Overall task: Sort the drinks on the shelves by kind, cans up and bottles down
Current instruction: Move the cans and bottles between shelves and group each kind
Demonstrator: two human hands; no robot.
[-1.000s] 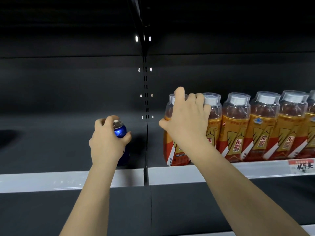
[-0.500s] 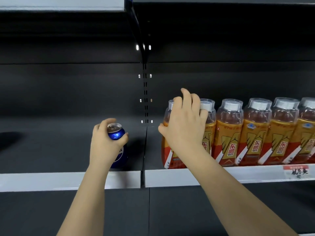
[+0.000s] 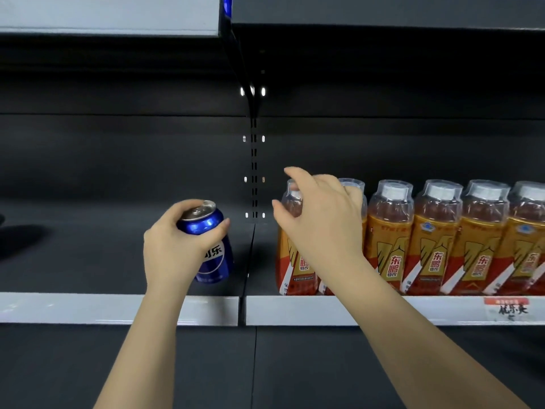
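A blue cola can is gripped around its upper half by my left hand in the left bay of the shelf; the can tilts slightly, and I cannot tell whether its base touches the shelf floor. My right hand hovers in front of the leftmost orange bottle, fingers spread and lifted off its white cap. That bottle stands upright at the left end of a row of several like bottles in the right bay. My right hand hides the second bottle's body.
A grey shelf lip runs along the front, with a price label at the right. A slotted upright post divides the two bays. Another shelf's grey edge sits overhead at the upper left.
My right hand has loosened from the leftmost bottle's top and its fingers have spread. The left hand has tipped the can and drawn it slightly forward. The view has tilted up.
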